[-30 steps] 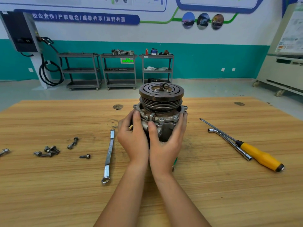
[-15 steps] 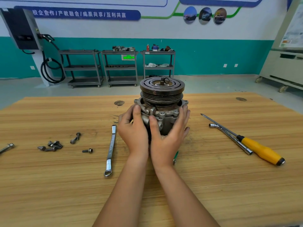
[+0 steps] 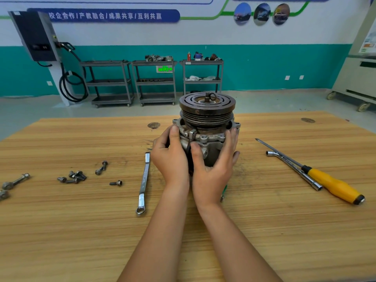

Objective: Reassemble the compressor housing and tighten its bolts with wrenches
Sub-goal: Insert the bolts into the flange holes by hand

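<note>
Head view: our left hand (image 3: 172, 159) and right hand (image 3: 213, 169) curl round the compressor (image 3: 211, 139), upright on the table (image 3: 264, 231); we judge it heavy, rigid, perhaps greasy, best gripped low, below the pulley (image 3: 207, 112)

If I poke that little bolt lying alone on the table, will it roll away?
Probably it rolls, since the lone bolt lies on its side on the flat table. Its wider head likely curves it round. It looks metal, so stiff.
</note>
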### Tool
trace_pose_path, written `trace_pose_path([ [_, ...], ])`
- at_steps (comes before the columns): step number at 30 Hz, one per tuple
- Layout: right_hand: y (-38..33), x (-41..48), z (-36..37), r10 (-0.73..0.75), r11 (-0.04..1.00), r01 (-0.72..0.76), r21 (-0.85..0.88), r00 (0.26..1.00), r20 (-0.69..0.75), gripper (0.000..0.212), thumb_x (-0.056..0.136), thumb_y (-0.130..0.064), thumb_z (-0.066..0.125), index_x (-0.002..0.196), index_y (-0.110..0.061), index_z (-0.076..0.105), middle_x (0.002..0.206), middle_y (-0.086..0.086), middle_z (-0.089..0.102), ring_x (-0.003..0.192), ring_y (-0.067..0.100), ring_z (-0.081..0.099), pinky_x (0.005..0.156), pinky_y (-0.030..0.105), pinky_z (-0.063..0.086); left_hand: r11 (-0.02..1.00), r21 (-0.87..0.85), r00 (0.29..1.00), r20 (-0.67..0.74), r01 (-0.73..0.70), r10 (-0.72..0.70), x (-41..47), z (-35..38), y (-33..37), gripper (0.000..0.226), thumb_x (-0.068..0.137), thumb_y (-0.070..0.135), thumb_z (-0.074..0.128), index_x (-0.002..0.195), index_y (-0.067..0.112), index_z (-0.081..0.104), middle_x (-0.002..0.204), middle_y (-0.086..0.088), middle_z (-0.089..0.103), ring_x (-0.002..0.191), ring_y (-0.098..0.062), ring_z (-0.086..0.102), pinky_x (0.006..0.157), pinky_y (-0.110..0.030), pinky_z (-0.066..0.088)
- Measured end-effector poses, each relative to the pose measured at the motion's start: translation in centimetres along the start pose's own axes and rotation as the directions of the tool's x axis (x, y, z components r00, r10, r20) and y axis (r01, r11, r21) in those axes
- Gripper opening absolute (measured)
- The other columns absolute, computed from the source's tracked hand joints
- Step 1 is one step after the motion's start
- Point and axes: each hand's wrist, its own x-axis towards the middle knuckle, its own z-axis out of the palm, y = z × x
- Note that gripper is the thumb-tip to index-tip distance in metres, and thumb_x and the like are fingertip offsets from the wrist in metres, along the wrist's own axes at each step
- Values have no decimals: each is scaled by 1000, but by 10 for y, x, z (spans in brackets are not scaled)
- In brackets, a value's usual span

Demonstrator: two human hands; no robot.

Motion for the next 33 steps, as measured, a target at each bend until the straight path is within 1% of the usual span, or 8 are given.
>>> trace_pose_path([
  [6,-2,0,-1,-32,999,32,3,999,-25,75,79,-36,68,135,5,39,144,4,25,138,25,26,111,55,25,999,4,998,44,-40,40,-1,-2,-5,16,91,22,57,102,18,67,106,-3,64,106,-15,58,97,-39,46],
  [9,-1,0,0,-24,1000,24,-7,999,-37,79,77,-31,70,138,4,35,146,11,21,139,29,22,107,59,31,997,41,995,79,-61,58,-2,-4,-8,20,95,23,51,111,27,62,103,12,55,104,-3,53,99,-32,43],
  [12,1,0,1,4,1000,-4,-11,1000,-26,83,76,-31,68,140,3,29,148,16,24,139,27,20,111,53,28,997,47,993,102,-65,60,-1,-4,-11,27,96,20,47,120,21,61,102,15,52,101,0,52,96,-28,43],
  [16,1,0,1,29,1000,-29,-7,999,-25,87,76,-34,67,141,6,27,147,9,24,140,22,20,113,41,25,996,40,992,95,-84,80,1,-4,-11,26,96,16,47,117,18,62,99,14,51,94,5,52,91,-23,42],
  [18,0,0,2,44,999,-44,-9,999,-18,88,77,-35,67,142,5,25,150,14,24,140,22,20,114,40,24,993,52,990,100,-105,99,2,-5,-11,25,96,15,46,115,17,62,97,13,51,92,4,52,87,-20,41],
  [27,-3,0,2,79,997,-79,-9,996,-29,89,75,-37,67,143,4,26,149,17,27,138,21,21,112,30,23,989,62,988,91,-132,126,3,-6,-10,24,96,12,47,113,16,63,94,12,51,98,-10,54,92,-28,44],
  [30,-3,3,0,103,995,-103,12,994,-35,88,74,-36,68,143,1,26,149,11,28,140,22,25,112,29,25,990,51,986,107,-131,125,0,-6,-10,22,96,13,46,111,22,61,98,13,50,100,-5,53,91,-20,43],
  [33,-6,6,-3,123,992,-123,29,992,-3,88,75,-39,69,145,-5,27,151,11,31,141,22,28,113,33,27,985,83,982,123,-151,141,-3,-6,-12,27,98,16,44,120,14,58,103,11,48,97,3,50,85,-7,39],
])
